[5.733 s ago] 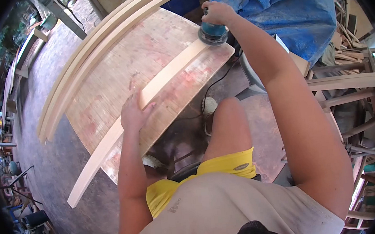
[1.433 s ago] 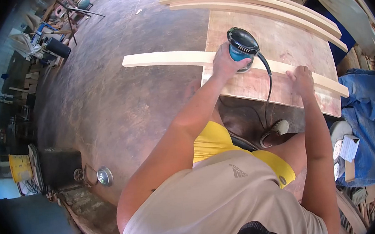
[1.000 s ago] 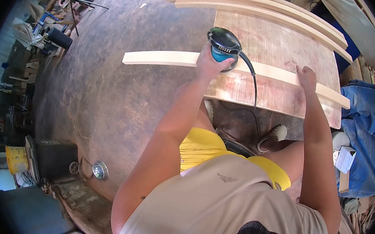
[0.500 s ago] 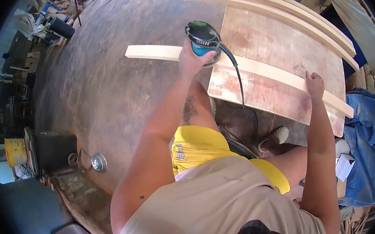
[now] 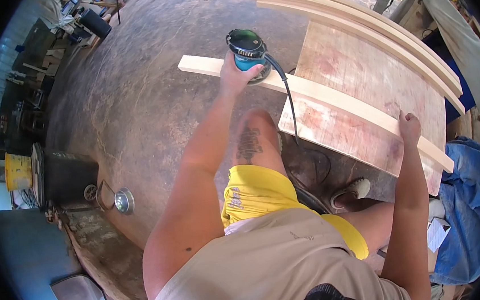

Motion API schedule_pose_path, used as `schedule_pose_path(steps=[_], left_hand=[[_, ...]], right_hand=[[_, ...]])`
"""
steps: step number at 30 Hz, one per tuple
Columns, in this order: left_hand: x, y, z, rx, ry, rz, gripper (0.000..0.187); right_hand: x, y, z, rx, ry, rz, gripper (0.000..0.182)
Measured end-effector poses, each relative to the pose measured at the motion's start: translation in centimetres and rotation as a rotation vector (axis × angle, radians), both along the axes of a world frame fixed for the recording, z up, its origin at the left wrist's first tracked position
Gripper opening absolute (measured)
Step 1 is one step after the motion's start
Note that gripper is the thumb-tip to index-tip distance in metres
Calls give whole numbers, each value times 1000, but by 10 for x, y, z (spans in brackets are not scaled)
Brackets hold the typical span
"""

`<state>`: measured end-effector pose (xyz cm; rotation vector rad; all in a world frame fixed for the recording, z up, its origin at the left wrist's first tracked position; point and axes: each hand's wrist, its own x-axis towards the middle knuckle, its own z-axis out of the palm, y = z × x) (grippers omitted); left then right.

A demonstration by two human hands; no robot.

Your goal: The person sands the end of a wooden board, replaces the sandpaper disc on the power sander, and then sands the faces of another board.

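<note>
My left hand (image 5: 234,76) is wrapped around a teal and black electric sander (image 5: 247,46). The sander's base rests on a long pale wooden strip (image 5: 336,103), on the part that overhangs the left edge of the worktop (image 5: 360,148). A black cord hangs down from the sander. Farther right, my right hand (image 5: 409,127) is closed around the same strip, near its right end. The fingers' undersides are hidden. The strip lies slantwise across the worktop.
Several more pale wooden strips (image 5: 354,24) lie along the worktop's far side. A blue tarp (image 5: 467,204) bunches up at the right. To the left are a round metal object (image 5: 124,200) on the floor, a black container (image 5: 71,175) and a yellow bucket (image 5: 18,170).
The sander has slid left along the strip, away from the worktop edge, with my left hand on it. My right hand keeps its grip. The whole view has shifted slightly.
</note>
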<state>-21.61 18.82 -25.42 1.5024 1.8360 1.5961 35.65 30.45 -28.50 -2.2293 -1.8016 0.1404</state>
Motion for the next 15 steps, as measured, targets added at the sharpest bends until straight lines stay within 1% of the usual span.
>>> schedule_pose_path(steps=[4, 6, 9, 11, 15], left_hand=[[-22, 1, -9, 16, -26, 10, 74], [-33, 1, -9, 13, -7, 37, 74], [-50, -1, -12, 33, -3, 51, 74], [-70, 4, -26, -41, -10, 95, 75], [-86, -4, -17, -45, -43, 104, 74]], right_hand=[[0, -1, -1, 20, 19, -2, 45], [0, -2, -2, 65, 42, 14, 49], [1, 0, -4, 56, 29, 9, 48], [-1, -1, -1, 43, 27, 2, 48], [-2, -1, 2, 28, 47, 1, 48]])
